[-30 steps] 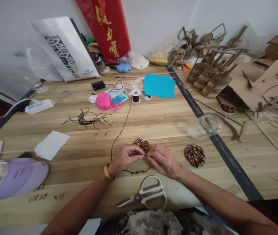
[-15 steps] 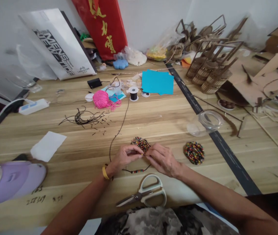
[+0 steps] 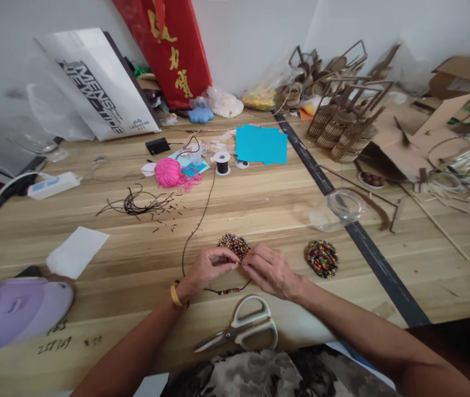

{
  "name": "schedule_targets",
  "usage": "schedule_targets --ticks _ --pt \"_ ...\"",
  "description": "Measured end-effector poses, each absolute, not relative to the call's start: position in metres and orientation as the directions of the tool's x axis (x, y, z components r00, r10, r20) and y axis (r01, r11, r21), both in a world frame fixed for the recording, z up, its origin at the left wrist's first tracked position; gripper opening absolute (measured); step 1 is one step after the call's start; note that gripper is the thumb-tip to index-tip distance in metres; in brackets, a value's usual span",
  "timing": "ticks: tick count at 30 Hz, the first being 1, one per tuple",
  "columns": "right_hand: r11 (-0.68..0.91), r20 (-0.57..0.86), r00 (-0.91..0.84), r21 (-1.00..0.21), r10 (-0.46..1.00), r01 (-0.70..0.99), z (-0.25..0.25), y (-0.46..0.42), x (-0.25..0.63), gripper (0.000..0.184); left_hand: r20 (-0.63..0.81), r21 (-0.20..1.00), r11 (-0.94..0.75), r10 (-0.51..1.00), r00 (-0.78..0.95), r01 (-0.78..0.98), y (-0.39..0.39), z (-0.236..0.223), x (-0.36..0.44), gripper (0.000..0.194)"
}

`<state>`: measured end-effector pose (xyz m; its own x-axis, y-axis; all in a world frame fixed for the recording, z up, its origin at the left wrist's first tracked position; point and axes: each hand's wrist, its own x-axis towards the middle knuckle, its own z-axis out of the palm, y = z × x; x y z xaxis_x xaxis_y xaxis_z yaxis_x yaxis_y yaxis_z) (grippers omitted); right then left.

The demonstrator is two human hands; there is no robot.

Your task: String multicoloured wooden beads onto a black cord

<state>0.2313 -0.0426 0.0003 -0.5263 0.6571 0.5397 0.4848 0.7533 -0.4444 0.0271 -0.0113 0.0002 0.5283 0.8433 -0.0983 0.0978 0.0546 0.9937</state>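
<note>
My left hand (image 3: 208, 270) is closed, pinching a tiny yellow bead (image 3: 237, 263) between thumb and forefinger. Right beside it my right hand (image 3: 271, 270) is closed in a pinch on the black cord, whose tip is too small to make out. That black cord (image 3: 183, 259) runs from a white spool (image 3: 222, 164) round past my left wrist. Several coloured beads (image 3: 229, 290) are strung on it below my hands. Just behind my fingers lies a heap of coloured beads (image 3: 234, 244), partly hidden. A second bead bundle (image 3: 321, 258) sits to the right.
White-handled scissors (image 3: 230, 333) lie close to my body. Behind are pink yarn (image 3: 167, 172), cut black cords (image 3: 135, 204) and blue sheets (image 3: 261, 144). A purple device (image 3: 32, 311) stands at left, a clear tape roll (image 3: 346, 205) and small wooden baskets (image 3: 338, 129) at right.
The view has shifted slightly, so most things appear a little further left. Both hands keep their pinch, with the yellow bead still near the right fingertips.
</note>
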Motion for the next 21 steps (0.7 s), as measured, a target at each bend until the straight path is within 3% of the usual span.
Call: schedule_targets --ticks 21 --pt "0.759 0.556 -0.517 -0.452 0.651 0.470 0.0038 -0.0430 0.2309 0.009 -0.067 0.995 0.013 0.835 0.547 0.102 -0.0117 0.0014 0.0267 0.021"
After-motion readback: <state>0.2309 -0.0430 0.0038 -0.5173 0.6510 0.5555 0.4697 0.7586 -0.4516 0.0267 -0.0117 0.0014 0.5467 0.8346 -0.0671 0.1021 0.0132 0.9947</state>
